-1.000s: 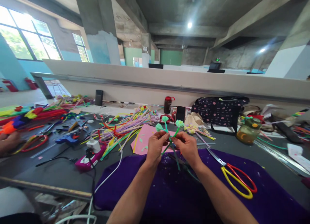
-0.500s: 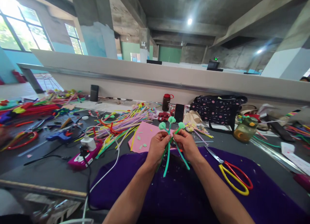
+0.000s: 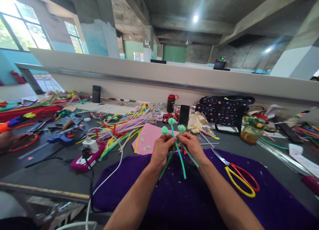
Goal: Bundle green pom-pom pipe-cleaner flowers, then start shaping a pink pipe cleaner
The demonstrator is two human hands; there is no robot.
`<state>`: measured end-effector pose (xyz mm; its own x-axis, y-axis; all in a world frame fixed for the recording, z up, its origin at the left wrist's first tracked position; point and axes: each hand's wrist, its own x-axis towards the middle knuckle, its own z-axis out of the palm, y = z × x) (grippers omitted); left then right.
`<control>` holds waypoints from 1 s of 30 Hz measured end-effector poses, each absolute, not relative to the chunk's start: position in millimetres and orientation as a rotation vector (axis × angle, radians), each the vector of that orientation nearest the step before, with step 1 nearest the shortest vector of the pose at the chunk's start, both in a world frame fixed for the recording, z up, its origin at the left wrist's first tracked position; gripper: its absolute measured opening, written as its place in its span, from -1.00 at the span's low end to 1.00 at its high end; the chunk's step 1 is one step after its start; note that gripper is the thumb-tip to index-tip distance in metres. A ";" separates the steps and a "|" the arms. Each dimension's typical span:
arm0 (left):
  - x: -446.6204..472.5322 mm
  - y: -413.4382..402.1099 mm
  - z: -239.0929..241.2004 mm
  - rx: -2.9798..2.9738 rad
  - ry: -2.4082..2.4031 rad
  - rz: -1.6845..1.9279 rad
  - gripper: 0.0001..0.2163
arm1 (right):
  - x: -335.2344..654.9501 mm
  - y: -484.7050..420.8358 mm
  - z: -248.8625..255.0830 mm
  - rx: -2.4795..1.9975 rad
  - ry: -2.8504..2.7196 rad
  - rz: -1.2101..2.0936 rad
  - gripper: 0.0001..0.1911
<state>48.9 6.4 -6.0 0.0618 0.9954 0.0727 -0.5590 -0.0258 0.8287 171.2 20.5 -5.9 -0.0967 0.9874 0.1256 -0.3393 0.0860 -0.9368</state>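
Between my hands, above a dark purple cloth [image 3: 169, 203], are several green pipe cleaner stems [image 3: 181, 163] topped by three pale-green puffy heads [image 3: 171, 121]. My left hand [image 3: 163, 148] is closed in a pinch on the stems just under the heads. From the other side my right hand [image 3: 189, 144] pinches them too, fingertips close to the left ones. Lower stem ends fan out downward below the fingers. How the stems cross is partly hidden by my fingertips. A pink sheet [image 3: 147, 137] with small green scraps lies behind my left hand.
Scissors with red and yellow handles [image 3: 241, 178] rest on the cloth at right. A purple power strip [image 3: 86, 160] with cables lies left, before piled pipe cleaners [image 3: 134, 122]. Behind stand a bottle [image 3: 171, 103], a phone [image 3: 184, 115] and a bag [image 3: 221, 112]. Another person's hand [image 3: 6, 140] shows at far left.
The green stems have turned in my fingers: the heads shifted left, and the lower ends swung right and spread. At far left, the other person's hand now shows with an orange and blue item.
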 end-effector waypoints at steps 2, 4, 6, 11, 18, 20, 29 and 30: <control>48.8 7.8 -7.0 0.819 0.678 1.439 -0.78 | 168.2 21.2 -9.0 -0.805 -1.095 1.339 -0.76; 48.8 8.5 -7.5 0.824 0.686 1.458 -0.79 | 165.9 20.2 -10.6 -0.817 -1.121 1.319 -0.77; 48.7 8.5 -7.7 0.822 0.697 1.480 -0.78 | 164.4 17.8 -10.7 -0.859 -1.156 1.291 -0.76; 45.6 7.1 -7.6 0.865 0.713 1.442 -0.79 | 164.5 12.8 -7.7 -0.884 -1.193 1.269 -0.74; 37.7 7.5 -5.8 0.906 0.667 1.338 -0.76 | 166.3 12.5 -4.4 -0.847 -1.216 1.225 -0.78; 36.1 7.7 -5.1 0.927 0.673 1.309 -0.76 | 167.1 12.4 -3.2 -0.840 -1.263 1.160 -0.80; 36.8 5.2 -2.7 1.062 0.751 1.351 -0.83 | 169.4 11.6 -1.2 -0.782 -1.430 0.987 -0.82; 37.2 4.8 -2.7 1.060 0.742 1.356 -0.84 | 168.8 11.4 -2.3 -0.774 -1.423 1.034 -0.82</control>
